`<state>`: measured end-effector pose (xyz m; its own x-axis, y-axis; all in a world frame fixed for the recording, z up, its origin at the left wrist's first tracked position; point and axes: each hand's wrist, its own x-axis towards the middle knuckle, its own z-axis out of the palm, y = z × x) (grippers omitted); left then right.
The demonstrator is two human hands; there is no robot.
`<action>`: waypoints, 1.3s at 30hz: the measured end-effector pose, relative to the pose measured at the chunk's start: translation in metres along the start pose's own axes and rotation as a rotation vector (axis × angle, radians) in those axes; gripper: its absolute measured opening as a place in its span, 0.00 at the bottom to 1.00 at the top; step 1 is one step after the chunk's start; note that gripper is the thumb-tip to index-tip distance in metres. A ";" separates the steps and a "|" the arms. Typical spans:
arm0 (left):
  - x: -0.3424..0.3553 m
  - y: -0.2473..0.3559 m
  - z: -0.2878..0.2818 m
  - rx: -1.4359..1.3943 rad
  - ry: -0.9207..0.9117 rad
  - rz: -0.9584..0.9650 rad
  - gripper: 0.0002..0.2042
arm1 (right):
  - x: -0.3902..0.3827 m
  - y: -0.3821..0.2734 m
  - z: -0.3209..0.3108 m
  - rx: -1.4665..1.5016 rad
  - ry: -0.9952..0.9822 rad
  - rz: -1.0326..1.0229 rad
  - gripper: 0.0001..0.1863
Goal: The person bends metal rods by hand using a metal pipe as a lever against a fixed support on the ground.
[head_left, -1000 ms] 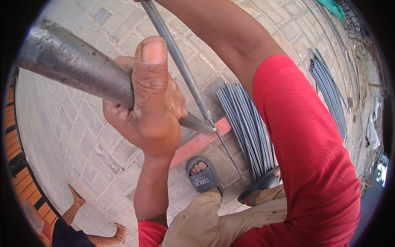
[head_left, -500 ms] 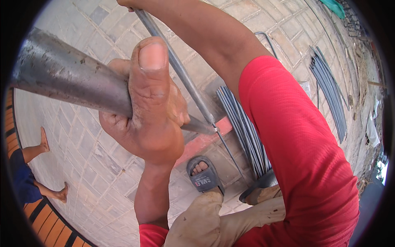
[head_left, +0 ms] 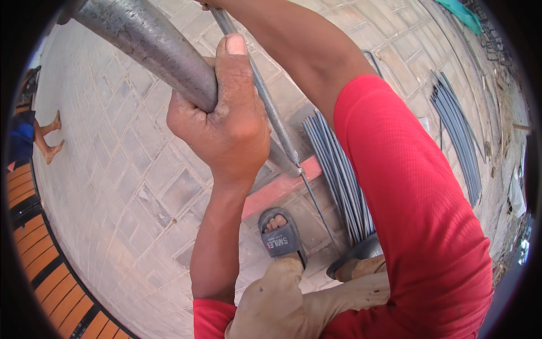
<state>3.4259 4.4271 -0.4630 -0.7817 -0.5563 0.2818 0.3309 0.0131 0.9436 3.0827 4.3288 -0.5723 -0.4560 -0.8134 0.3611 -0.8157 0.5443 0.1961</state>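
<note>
My left hand (head_left: 226, 121) is closed around a thick grey metal pipe (head_left: 149, 48), its thumb lying along the top. The pipe's near end slants up to the upper left; its lower part (head_left: 278, 153) shows beyond my hand. At the upper edge, my right hand (head_left: 208, 5) is mostly cut off, with its fingers curled at a thinner metal pipe (head_left: 262, 93). That pipe slopes down to meet the thick one at a small metal fitting (head_left: 299, 170). From there a thin rod (head_left: 318, 206) runs toward my feet, over a red bar (head_left: 271, 198) on the ground.
A bundle of grey metal rods (head_left: 341, 175) lies beside my sandalled foot (head_left: 280, 231). More rods (head_left: 458, 135) lie farther right. Orange slatted surface (head_left: 53, 248) curves along the left. Another person's bare feet (head_left: 55, 138) show at far left. Green cloth (head_left: 462, 14) lies upper right.
My left hand has moved forward and slightly right, swinging the thick pipe's near end upward. My right hand and the thinner pipe have shifted slightly right. The other person's feet appear farther up.
</note>
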 end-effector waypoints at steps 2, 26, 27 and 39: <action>-0.008 0.006 0.008 -0.003 0.037 -0.019 0.22 | -0.009 0.007 -0.009 -0.058 0.016 0.018 0.21; -0.038 0.040 0.001 0.291 0.100 0.227 0.19 | -0.293 -0.113 -0.448 1.631 0.839 0.626 0.21; -0.042 0.039 -0.008 0.296 0.079 0.209 0.16 | -0.311 -0.126 -0.446 1.626 0.874 0.574 0.20; -0.035 0.034 0.005 0.167 -0.010 0.245 0.13 | -0.444 -0.182 -0.469 1.399 1.178 0.384 0.24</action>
<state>3.4614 4.4513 -0.4397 -0.6945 -0.5114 0.5060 0.4199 0.2830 0.8623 3.6005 4.6865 -0.3411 -0.7114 0.1707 0.6818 -0.6828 -0.3980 -0.6127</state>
